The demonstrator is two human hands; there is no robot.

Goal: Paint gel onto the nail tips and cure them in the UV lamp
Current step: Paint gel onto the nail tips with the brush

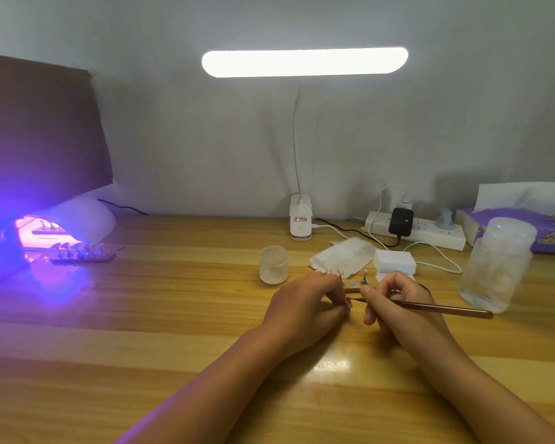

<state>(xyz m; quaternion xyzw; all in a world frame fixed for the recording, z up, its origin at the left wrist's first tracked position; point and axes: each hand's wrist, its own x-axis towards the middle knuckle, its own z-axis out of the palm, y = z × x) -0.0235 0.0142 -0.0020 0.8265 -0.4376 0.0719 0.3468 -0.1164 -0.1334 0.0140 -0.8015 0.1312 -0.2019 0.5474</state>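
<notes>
Where the forearms lie: the counter [141, 347] is glossy pale wood in lighter and darker planks, with a glare patch between the two arms and a violet wash at its left end.
Left hand [305, 302]: knuckles up at mid-counter, grip curled round the near end of a holder strip [352, 285]; pink nails show at its far fingertips.
Right hand [394, 299]: just beside the left, grip pinching a brush [446, 308] near its working end; the brown handle runs out to the right, low over the counter.
Nail tip [364, 278]: one small tip stands upright on the holder strip, just beyond the gap between the hands; the brush point is hidden by fingers.
Behind the hands: a small frosted jar [273, 264], a crumpled white wipe [343, 256] and a stack of white pads [394, 261].
Right side: a tall clear bottle [497, 267] with a white cap stands near the handle's end; a purple tissue pack [551, 229] lies behind it.
Far left: the UV lamp [87, 216], a white dome, glows violet; a dark strip shows inside, and a second strip of nail tips [80, 256] lies at its mouth.
Back edge: a power strip [430, 235] with a black adapter [401, 222] and white cables; a clip-base desk lamp [301, 221] rises to a lit bar.
Room: plain pale wall [205, 139]; a dark brown board [39, 129] stands behind the UV lamp.
</notes>
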